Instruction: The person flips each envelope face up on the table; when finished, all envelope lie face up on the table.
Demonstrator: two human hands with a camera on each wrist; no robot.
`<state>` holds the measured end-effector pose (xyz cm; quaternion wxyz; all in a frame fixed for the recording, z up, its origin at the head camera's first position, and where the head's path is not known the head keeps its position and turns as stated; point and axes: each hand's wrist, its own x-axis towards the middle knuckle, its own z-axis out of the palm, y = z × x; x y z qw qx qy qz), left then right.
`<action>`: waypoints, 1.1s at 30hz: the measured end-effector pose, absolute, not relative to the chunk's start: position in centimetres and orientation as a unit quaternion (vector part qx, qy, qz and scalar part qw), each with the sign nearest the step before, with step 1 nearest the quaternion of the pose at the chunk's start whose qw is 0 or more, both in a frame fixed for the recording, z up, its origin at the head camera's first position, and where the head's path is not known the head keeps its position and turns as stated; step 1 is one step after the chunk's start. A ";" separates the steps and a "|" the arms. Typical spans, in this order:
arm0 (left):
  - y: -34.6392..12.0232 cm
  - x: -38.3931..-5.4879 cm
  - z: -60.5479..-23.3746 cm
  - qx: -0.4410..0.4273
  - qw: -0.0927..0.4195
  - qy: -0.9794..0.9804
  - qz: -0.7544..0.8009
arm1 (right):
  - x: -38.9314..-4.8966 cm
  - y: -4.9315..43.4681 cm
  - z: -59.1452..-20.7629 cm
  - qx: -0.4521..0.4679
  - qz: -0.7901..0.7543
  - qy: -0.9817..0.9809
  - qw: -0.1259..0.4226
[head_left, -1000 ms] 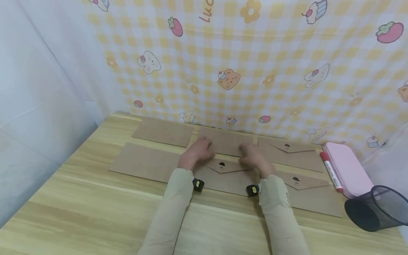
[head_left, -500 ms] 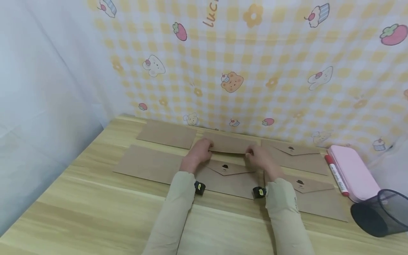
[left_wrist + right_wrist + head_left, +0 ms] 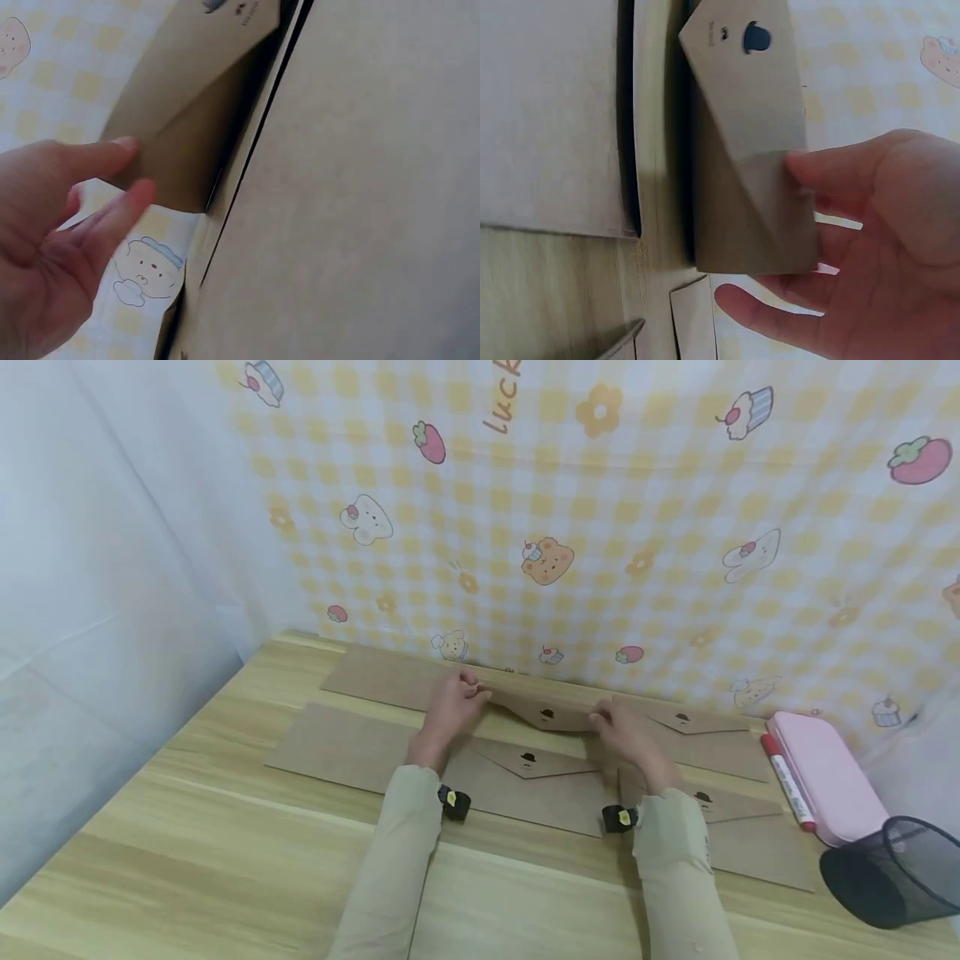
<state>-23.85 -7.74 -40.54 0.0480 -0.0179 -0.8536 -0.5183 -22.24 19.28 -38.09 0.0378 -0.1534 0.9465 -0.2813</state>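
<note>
Both hands hold a brown kraft-paper envelope (image 3: 555, 718) by its two ends, in the back row of the table. Its pointed flap, printed with a small black hat and moustache, faces me, and the envelope is tilted up. At the left end my left hand (image 3: 448, 714) pinches the edge; in the left wrist view the thumb and a finger are at the corner. My right hand (image 3: 628, 739) grips the other end, with the thumb on the flap side and the fingers behind it in the right wrist view. Just in front lies another envelope (image 3: 525, 797), flap up.
Two plain-side-up envelopes lie at left, one behind (image 3: 382, 678) and one in front (image 3: 337, 745). Two flap-up envelopes lie at right. Farther right are a red-capped marker (image 3: 787, 781), a pink case (image 3: 828, 777) and a black mesh pen holder (image 3: 862, 881) on its side. A checked curtain (image 3: 480, 510) hangs behind.
The hands have taken hold of the back middle envelope, which lay plain side up, lifted it and turned it so its flap shows. The other envelopes stay in place.
</note>
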 end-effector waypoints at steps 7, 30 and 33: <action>-7.4 -24.0 -40.9 -0.001 0.118 -0.813 -0.570 | -21.7 19.5 -37.7 -0.014 -0.437 0.899 0.028; -7.6 -23.6 -40.1 0.030 0.098 -0.754 -0.649 | -21.5 18.5 -37.8 0.029 -0.472 0.866 -0.164; -7.7 -23.6 -40.0 0.036 0.098 -0.757 -0.645 | -21.5 18.4 -37.9 0.023 -0.470 0.867 -0.163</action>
